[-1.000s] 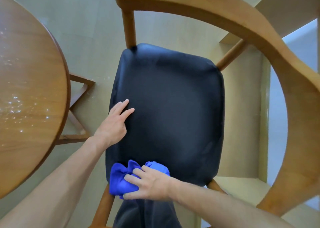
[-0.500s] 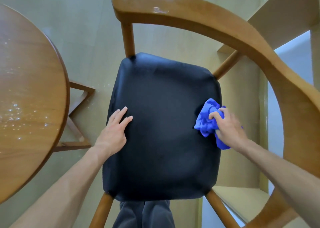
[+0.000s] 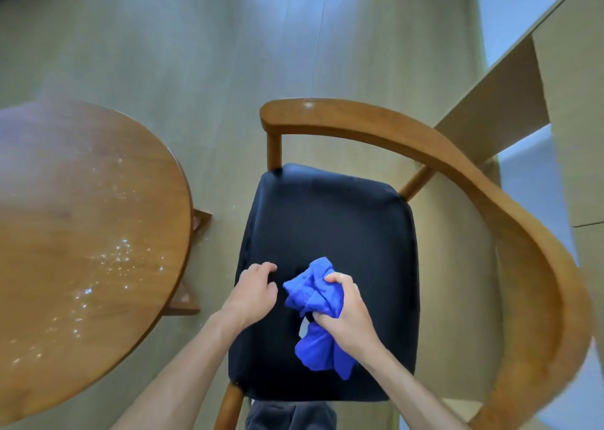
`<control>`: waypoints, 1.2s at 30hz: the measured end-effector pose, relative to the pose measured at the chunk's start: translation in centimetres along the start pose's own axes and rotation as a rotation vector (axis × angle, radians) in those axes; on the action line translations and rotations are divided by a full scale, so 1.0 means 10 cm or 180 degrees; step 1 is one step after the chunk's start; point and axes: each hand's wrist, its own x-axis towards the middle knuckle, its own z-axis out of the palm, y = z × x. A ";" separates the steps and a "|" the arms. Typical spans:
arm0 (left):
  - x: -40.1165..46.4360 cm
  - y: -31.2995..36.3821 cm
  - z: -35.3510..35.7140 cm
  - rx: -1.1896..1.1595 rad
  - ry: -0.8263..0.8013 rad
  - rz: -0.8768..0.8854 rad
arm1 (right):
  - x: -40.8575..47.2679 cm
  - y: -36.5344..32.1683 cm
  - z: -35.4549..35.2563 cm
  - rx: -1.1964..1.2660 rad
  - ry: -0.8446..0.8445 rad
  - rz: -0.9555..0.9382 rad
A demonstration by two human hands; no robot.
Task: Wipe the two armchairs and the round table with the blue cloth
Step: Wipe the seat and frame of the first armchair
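Head view: blue cloth [image 3: 315, 294] bunched in right hand [image 3: 348, 312], above armchair [image 3: 343, 220] seat.

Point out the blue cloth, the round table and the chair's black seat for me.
blue cloth [image 3: 313, 294]: head view, bunched upper folds.
round table [image 3: 81, 233]: head view, middle of the wooden top.
black seat [image 3: 330, 220]: head view, bare cushion above the hands.

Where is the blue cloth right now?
In the head view the blue cloth is bunched in the right hand above the front of the armchair's black seat, just right of the left hand.
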 end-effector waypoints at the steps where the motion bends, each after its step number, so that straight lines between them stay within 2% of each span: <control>1: -0.08 0.11 -0.12 -0.0146 -0.0048 0.0035 | -0.07 -0.14 -0.07 0.0170 0.0170 -0.0069; 4: -0.40 0.52 -0.54 -0.0898 -0.0280 0.0271 | -0.31 -0.62 -0.29 0.0535 0.0488 -0.0341; 7: -0.80 0.96 -0.95 -0.1774 -0.0608 0.0774 | -0.61 -1.11 -0.46 0.0624 0.0736 -0.0663; 9: -1.07 1.22 -1.16 -0.1962 -0.0739 0.1029 | -0.81 -1.39 -0.54 0.0652 0.0885 -0.0809; 11: -1.34 1.46 -1.30 -0.1754 -0.0551 0.1233 | -1.02 -1.64 -0.63 0.0678 0.0956 -0.0905; 14: -1.70 1.74 -1.47 -0.1527 -0.0139 0.1459 | -1.36 -1.92 -0.79 0.0820 0.0787 -0.1107; 18: -2.15 1.95 -1.73 -0.1155 -0.0078 0.1872 | -1.75 -2.13 -1.10 0.0888 0.0618 -0.1327; 24: -2.84 2.21 -2.00 -0.0643 -0.0121 0.2515 | -2.29 -2.39 -1.61 0.0001 0.0619 -0.1958; 30: -3.41 2.21 -2.10 -0.0577 0.0302 0.2434 | -2.73 -2.56 -1.81 -0.0726 0.0807 -0.2312; 36: -3.82 1.90 -2.34 -0.0551 0.0871 0.2162 | -3.00 -2.67 -1.93 -0.1074 0.1054 -0.2281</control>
